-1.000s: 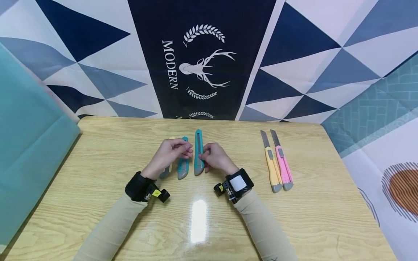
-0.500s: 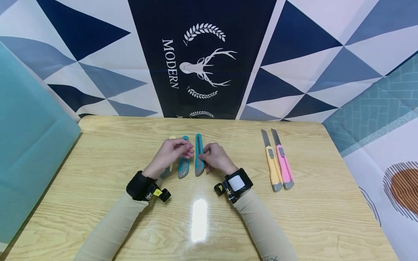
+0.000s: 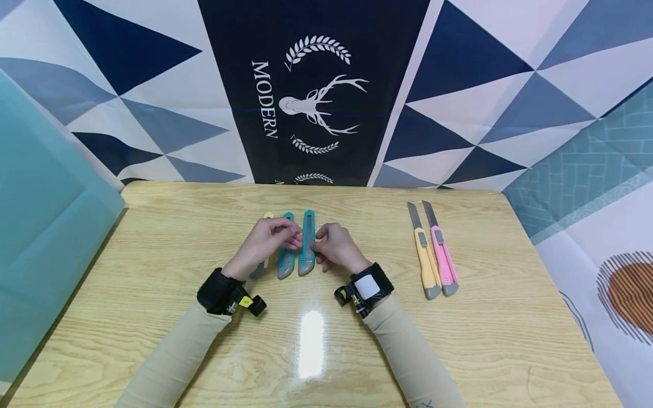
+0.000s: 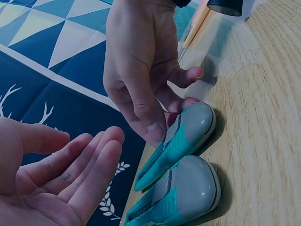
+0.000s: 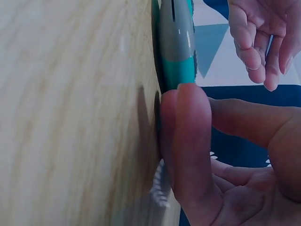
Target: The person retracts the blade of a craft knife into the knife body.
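Two teal utility knives with grey ends lie side by side on the table, close together. My right hand [image 3: 338,247] holds the right-hand teal knife [image 3: 307,249] by its right edge; in the left wrist view the thumb [image 4: 153,129] rests at its slider. My left hand [image 3: 267,241], fingers loosely bent and holding nothing, hovers over the left-hand teal knife [image 3: 286,263], covering its middle. A yellow utility knife [image 3: 260,270] with a grey end is mostly hidden under that hand. The right wrist view shows the held knife's grey end [image 5: 178,42] beyond the fingertips.
At the right, a yellow utility knife [image 3: 426,263] and a pink utility knife [image 3: 444,258] lie side by side with blades out. A patterned cloth [image 3: 316,102] hangs behind the wooden table [image 3: 510,340]. A teal panel [image 3: 56,226] stands at the left.
The right-hand teal knife has come down toward me, then shifted slightly left toward the other teal knife. My left hand has barely moved.
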Available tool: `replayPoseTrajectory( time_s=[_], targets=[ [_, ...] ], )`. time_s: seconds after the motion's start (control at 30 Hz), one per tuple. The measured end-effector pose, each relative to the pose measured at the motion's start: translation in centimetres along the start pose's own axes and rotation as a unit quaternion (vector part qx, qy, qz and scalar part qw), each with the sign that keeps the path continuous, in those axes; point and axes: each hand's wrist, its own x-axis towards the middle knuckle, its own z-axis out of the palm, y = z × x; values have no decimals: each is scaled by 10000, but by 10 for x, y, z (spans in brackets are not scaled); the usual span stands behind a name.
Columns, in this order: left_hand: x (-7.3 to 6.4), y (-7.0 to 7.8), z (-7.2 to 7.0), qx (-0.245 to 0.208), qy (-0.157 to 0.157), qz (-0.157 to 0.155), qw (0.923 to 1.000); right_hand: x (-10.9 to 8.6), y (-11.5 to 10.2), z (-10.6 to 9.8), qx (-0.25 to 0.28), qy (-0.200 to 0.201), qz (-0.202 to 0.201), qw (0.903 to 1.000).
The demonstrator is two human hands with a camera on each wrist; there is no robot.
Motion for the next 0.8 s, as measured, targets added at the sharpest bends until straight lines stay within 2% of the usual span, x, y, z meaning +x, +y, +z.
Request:
replayPoseTrajectory(
  time_s=[0.27,0.43,0.53,0.63,0.8],
  targets=[
    [-1,0,0,12,30,-64,10000,-2,-1,-1,-8,-79,25,10000],
    [-2,-1,1,7,-17,-15,10000,-5,-2,-14,70,59,-30,10000],
    [-2,-1,1,2,-55,-6,10000,-8,-3,-34,-61,367,-85,9993],
    [-2,-1,1,15,-82,12,10000,-16,-1,-63,-257,793,-210,9963],
    [-2,-1,1,6,-152,87,9998,-35,15,-117,-577,1787,-349,9816]
  ],
)
